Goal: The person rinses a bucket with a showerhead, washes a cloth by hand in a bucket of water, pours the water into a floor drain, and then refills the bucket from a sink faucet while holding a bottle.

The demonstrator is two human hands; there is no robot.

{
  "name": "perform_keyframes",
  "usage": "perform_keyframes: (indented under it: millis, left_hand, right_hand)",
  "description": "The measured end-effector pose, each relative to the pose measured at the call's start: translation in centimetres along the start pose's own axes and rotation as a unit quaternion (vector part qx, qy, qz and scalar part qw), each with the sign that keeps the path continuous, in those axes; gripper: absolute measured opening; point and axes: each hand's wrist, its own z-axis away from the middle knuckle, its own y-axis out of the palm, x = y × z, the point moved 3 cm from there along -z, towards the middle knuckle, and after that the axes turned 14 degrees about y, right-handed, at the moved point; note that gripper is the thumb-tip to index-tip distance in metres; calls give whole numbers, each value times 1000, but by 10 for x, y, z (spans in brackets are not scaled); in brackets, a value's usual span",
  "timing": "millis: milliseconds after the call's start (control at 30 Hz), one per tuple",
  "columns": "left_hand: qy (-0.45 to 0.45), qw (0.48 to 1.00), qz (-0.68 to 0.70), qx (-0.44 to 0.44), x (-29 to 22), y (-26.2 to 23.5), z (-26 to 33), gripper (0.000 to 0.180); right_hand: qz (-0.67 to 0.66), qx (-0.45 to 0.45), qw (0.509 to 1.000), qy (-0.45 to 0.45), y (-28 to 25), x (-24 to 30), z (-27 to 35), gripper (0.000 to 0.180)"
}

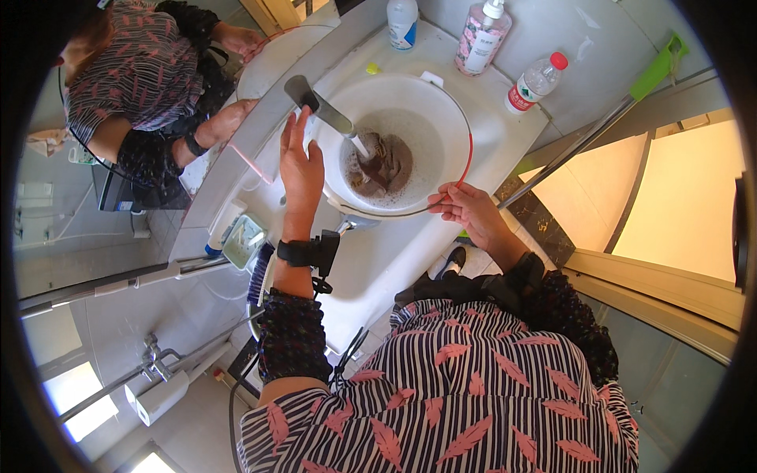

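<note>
A white bucket [331, 162] stands in the washbasin, with cloudy, sudsy water and a brownish-grey cloth [386, 165] inside. Water runs onto the cloth from a metal faucet [335, 117] reaching over the rim. My left hand [302, 165] is raised at the faucet, fingers stretched and thumb apart; its fingertips appear to touch the faucet body. At the near right of the bucket, my right hand [465, 206] has its fingers closed on the thin wire handle [471, 154], which has a red section and curves along the rim.
Behind the bucket stand a white-and-blue bottle [402, 25], a pink pump bottle [481, 39] and a red-capped plastic bottle [536, 82]. A mirror [158, 181] borders the left side. Near my left forearm are a soap dish [244, 239] and a brush [259, 272]. A green-ended pole [591, 138] leans at the right.
</note>
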Motion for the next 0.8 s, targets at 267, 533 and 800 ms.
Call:
perform_keyframes:
  millis: [267,533,800]
  left_hand:
    - [11,995,-97,36,-19,-6,14,52]
    - [-411,881,231,36,49,18,74,66]
    - [-458,724,479,192,39,29,73,49]
  right_hand:
    - [6,-10,999,-37,13,16,12,21]
    - [79,33,984,-158,63,70,14,19]
    - [148,23,969,-197,120,105,-7,19]
